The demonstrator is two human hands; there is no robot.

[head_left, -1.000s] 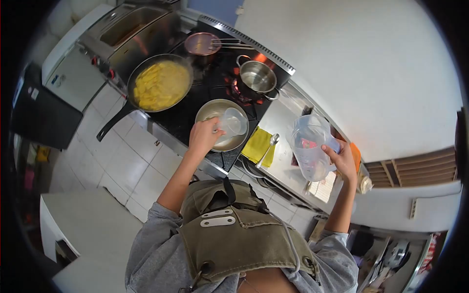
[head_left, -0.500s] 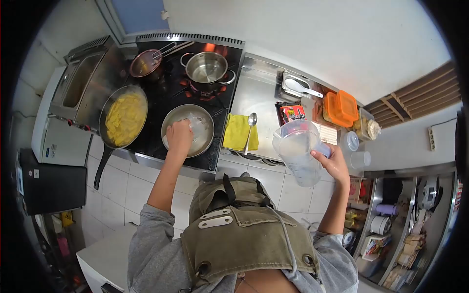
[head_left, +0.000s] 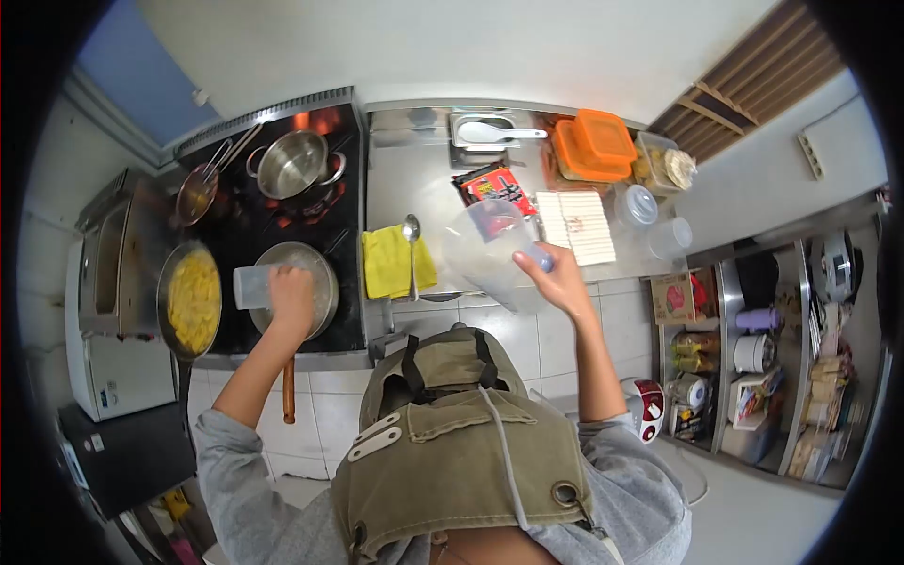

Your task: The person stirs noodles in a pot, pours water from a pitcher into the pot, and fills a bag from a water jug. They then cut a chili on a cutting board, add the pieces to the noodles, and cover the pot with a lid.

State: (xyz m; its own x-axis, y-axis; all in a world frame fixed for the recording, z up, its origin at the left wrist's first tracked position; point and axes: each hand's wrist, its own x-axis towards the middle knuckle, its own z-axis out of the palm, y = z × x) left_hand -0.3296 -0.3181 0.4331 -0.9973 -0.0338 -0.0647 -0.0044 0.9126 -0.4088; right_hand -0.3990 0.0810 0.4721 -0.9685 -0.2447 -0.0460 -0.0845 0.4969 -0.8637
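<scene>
1. Found left hand (head_left: 290, 294) clenched round small clear cup (head_left: 252, 285), held at left rim of steel pan (head_left: 318, 268); tilt not discernible.
2. Found right hand (head_left: 557, 280) gripping handle of clear jug (head_left: 485, 247), held aloft over counter (head_left: 414, 179), near yellow cloth (head_left: 395, 262).
3. Noted cup, tipped over pan's middle a second before, now drawn left towards frying pan of yellow food (head_left: 193, 299).
4. Noted jug kept in same grip throughout.
5. Judged pour from cup into steel pan finished.
</scene>
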